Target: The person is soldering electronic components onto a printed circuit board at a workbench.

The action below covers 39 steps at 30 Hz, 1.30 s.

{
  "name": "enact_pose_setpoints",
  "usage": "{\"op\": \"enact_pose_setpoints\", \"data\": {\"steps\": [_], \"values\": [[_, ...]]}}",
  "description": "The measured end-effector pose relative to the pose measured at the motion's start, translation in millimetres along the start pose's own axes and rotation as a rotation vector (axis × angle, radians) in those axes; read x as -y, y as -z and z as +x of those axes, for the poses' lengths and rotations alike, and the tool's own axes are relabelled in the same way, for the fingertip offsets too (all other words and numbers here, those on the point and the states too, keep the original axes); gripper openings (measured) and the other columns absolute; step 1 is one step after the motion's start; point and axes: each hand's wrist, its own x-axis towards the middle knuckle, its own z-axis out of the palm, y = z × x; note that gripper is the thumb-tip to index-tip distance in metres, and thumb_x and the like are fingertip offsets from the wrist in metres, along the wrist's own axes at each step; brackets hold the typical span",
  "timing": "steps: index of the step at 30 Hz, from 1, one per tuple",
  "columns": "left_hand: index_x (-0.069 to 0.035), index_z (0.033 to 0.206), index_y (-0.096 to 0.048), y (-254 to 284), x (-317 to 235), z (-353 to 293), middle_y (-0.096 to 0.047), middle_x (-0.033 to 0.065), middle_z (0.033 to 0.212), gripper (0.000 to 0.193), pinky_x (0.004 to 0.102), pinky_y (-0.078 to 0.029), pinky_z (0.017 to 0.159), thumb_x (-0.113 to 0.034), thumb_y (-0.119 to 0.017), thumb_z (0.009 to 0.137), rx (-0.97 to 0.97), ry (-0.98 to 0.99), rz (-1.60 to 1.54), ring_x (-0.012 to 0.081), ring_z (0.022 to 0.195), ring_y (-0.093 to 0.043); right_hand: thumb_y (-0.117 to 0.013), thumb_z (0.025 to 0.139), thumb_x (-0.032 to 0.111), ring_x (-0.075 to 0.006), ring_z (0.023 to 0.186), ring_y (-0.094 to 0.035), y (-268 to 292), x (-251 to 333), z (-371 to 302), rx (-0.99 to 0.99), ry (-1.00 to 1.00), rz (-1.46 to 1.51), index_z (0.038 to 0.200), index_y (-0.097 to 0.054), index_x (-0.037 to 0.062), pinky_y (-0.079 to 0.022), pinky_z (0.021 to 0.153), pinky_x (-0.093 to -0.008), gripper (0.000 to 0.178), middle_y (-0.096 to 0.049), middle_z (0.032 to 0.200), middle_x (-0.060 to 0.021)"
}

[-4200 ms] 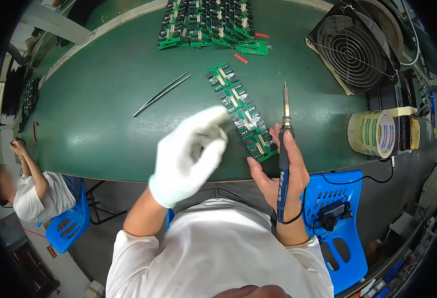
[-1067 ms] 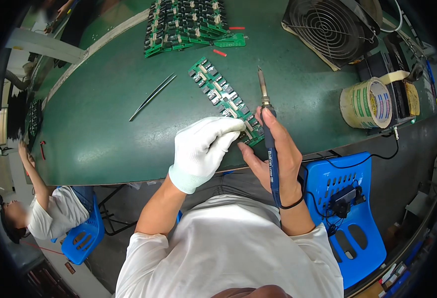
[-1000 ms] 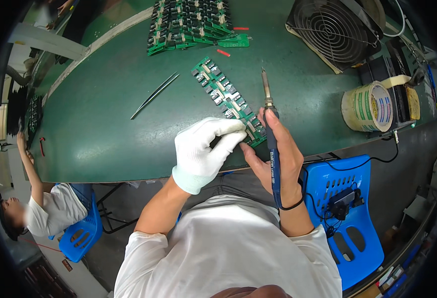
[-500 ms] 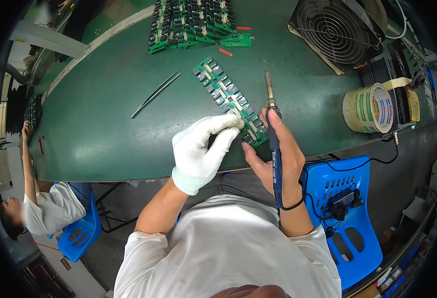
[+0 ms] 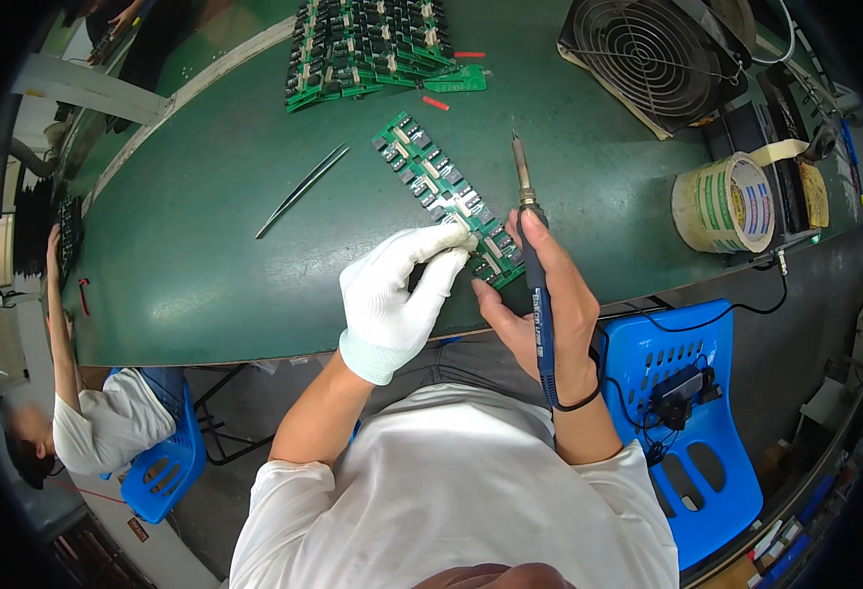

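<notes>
A long green circuit board (image 5: 431, 175) with rows of small black and pale parts lies aslant on the bench. My left hand (image 5: 402, 285), in a white glove, pinches its near left edge between thumb and fingertips; the exact grip point is hidden. My bare right hand (image 5: 556, 304) is wrapped round a soldering iron (image 5: 539, 294) with a dark blue handle. The iron's metal tip points away from me, right of the board and apart from it. My right thumb rests by the board's near end. Metal tweezers (image 5: 302, 191) lie to the left.
Stacked circuit boards (image 5: 368, 44) stand at the far side of the green bench (image 5: 206, 265), with red bits (image 5: 435, 102) nearby. At the right are a fan (image 5: 643, 54) and tape roll (image 5: 724, 204). A blue chair (image 5: 682, 432) is at right; another person (image 5: 112, 422) sits left.
The whole view has shifted slightly. My hands, the board and the soldering iron keep the same places relative to each other. The person at the left has moved their head and arm a little.
</notes>
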Motion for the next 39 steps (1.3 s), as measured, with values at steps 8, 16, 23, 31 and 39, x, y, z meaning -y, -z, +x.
{"op": "enact_pose_setpoints", "data": {"steps": [8, 16, 23, 31, 39], "values": [[0.001, 0.099, -0.072, 1, 0, 1, -0.074, 0.0107, 0.092, 0.022, 0.0247, -0.051, 0.064, 0.008, -0.068, 0.079, 0.035, -0.017, 0.078, 0.0166, 0.068, -0.065, -0.080, 0.064, -0.006, -0.0288, 0.111, -0.068, 0, 0, 0, 0.000, -0.008, 0.007, 0.137, -0.050, -0.0013, -0.055, 0.092, -0.0332, 0.079, -0.065, 0.127, -0.0191], [-0.001, 0.101, -0.073, 2, -1, 3, -0.074, 0.0091, 0.093, 0.022, 0.0263, -0.051, 0.063, 0.004, -0.070, 0.079, 0.080, -0.065, 0.096, 0.0163, 0.068, -0.063, -0.080, 0.064, -0.006, -0.0291, 0.110, -0.068, 1, 2, 0, 0.013, -0.005, -0.006, 0.137, -0.051, -0.0012, -0.055, 0.091, -0.0336, 0.078, -0.065, 0.127, -0.0189], [0.005, 0.108, -0.068, 15, 4, 0, -0.073, 0.0117, 0.096, 0.028, 0.0242, -0.051, 0.066, 0.009, -0.067, 0.080, -0.159, -0.146, -0.053, 0.0146, 0.068, -0.062, -0.079, 0.065, -0.007, -0.0294, 0.111, -0.068, 0, 3, 0, 0.015, -0.008, 0.003, 0.137, -0.050, -0.0017, -0.055, 0.091, -0.0338, 0.077, -0.065, 0.128, -0.0197], [0.000, 0.098, -0.072, 71, 12, 20, -0.070, 0.0066, 0.085, 0.021, 0.0255, -0.047, 0.061, 0.001, -0.074, 0.077, -0.238, 0.262, 0.391, 0.0141, 0.063, -0.056, -0.079, 0.067, -0.007, -0.0310, 0.113, -0.067, 1, 5, 0, 0.013, -0.027, 0.017, 0.137, -0.049, -0.0024, -0.055, 0.092, -0.0348, 0.077, -0.064, 0.128, -0.0217], [-0.004, 0.097, -0.071, 68, -1, 2, -0.065, 0.0052, 0.090, 0.016, 0.0295, -0.048, 0.066, -0.006, -0.071, 0.081, 0.187, 0.242, 0.472, 0.0201, 0.068, -0.059, -0.080, 0.068, -0.006, -0.0322, 0.113, -0.066, -3, 5, -2, -0.002, 0.022, -0.035, 0.138, -0.048, -0.0026, -0.055, 0.092, -0.0355, 0.077, -0.064, 0.128, -0.0230]]}}
